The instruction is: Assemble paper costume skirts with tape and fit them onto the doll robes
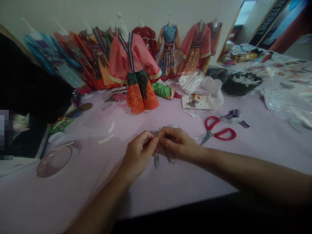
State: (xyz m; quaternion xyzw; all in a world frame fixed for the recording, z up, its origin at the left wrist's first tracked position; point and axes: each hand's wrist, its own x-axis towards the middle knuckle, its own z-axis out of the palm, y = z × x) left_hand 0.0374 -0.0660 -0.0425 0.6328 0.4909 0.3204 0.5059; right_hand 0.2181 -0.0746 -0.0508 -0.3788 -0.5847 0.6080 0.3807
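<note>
Over the middle of the table, my left hand point(137, 156) and my right hand point(179, 143) meet fingertip to fingertip. Both are closed in a pinch on a small grey ribbon-like piece point(156, 161). Its pointed end hangs below my left fingers, and another greyish part point(172, 160) shows under the right hand. The rest of it is hidden behind my fingers. To the right of my right hand lie scissors point(210, 133) with red handles, their blades spread a little apart.
Behind my hands stands a doll-sized pink robe with an orange skirt point(138, 61), before a row of similar outfits point(169, 48). Purple scraps point(234, 113), a white flower-shaped dish point(214, 89) and a dark bowl point(241, 86) sit at right. A round clear lid point(55, 161) lies left.
</note>
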